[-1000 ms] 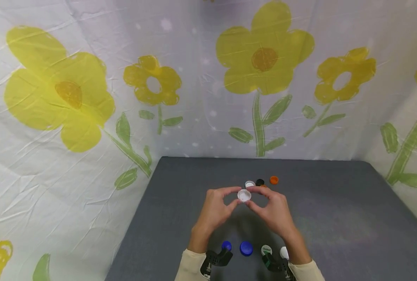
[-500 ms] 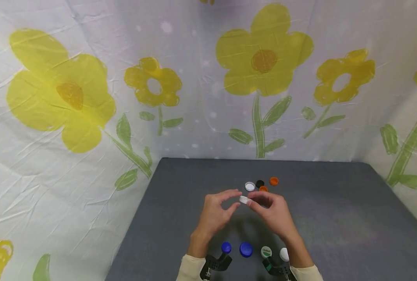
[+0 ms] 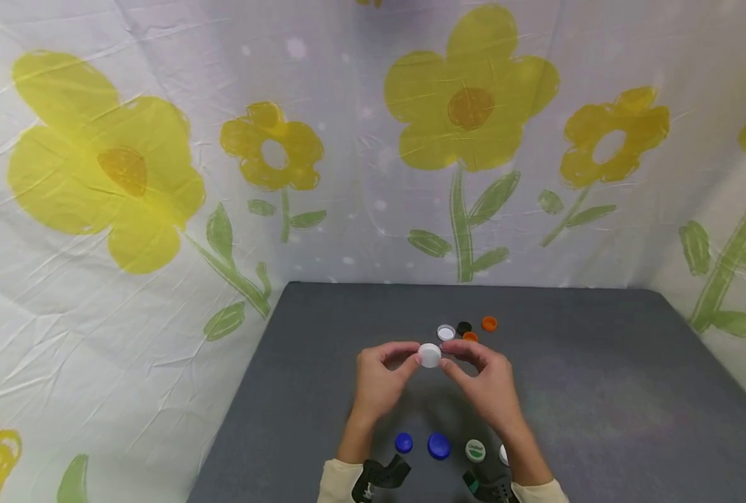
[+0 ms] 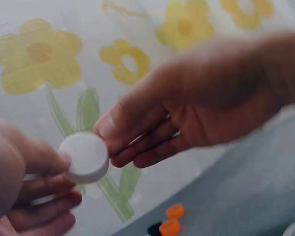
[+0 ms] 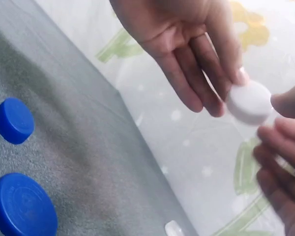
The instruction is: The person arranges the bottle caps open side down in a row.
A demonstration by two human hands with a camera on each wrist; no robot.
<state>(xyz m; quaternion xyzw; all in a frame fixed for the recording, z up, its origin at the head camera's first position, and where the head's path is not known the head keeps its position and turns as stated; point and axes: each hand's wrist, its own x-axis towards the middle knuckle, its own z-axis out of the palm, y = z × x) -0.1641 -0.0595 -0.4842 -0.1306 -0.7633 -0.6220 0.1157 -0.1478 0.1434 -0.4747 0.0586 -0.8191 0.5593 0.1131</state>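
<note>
A round white bottle cap is held up between both hands over the dark table, its smooth flat top facing the head camera. My left hand pinches it from the left, thumb on the rim. From the right, my right hand has its thumb and fingertips at the opposite edge. The left wrist view shows the same white cap between the two thumbs, the other fingers loosely bent below. In the right wrist view, the cap sits between both sets of fingertips.
Behind the hands lie an upturned white cap, a black cap and two orange caps. Nearer lie a small blue cap, a larger blue cap, a white-and-green cap and a white cap partly hidden by the right wrist.
The white cap has turned over: its hollow side faced the head camera, then its edge, now its flat top. The left fingers, apart from it half a second ago, grip it again.
</note>
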